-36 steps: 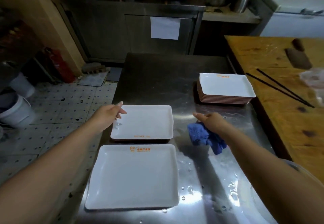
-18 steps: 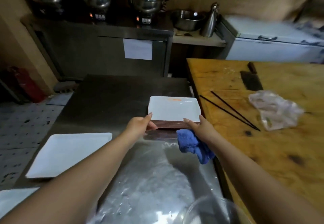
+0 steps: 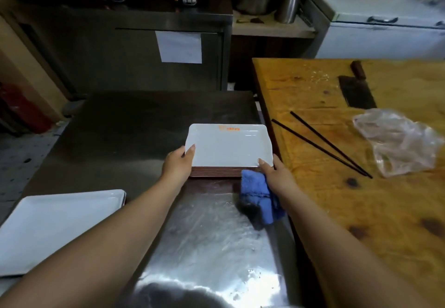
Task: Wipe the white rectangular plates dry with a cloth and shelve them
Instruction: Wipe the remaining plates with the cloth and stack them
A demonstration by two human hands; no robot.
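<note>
— What's the table [image 3: 134, 124] made of?
— Brushed metal: dull at its far edge, shiny and wet-looking at the near edge.
— And the plates [image 3: 228, 147]?
— Glossy white on top, smooth, with matt reddish-brown sides down the stack.
— The cloth [image 3: 257, 198]?
— Blue, fuzzy terry.
— And the board [image 3: 325, 211] at the table's right edge?
— Raw yellow wood, knotty and stained. On it are matt black chopsticks [image 3: 322, 142], crinkled clear plastic [image 3: 397, 141] and a dull dark cleaver [image 3: 356, 90].

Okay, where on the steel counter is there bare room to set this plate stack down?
Free: steel counter behind and left of the plate stack, and the wet strip between both forearms. Crowded: near-left corner, held by a large white plate.
</note>
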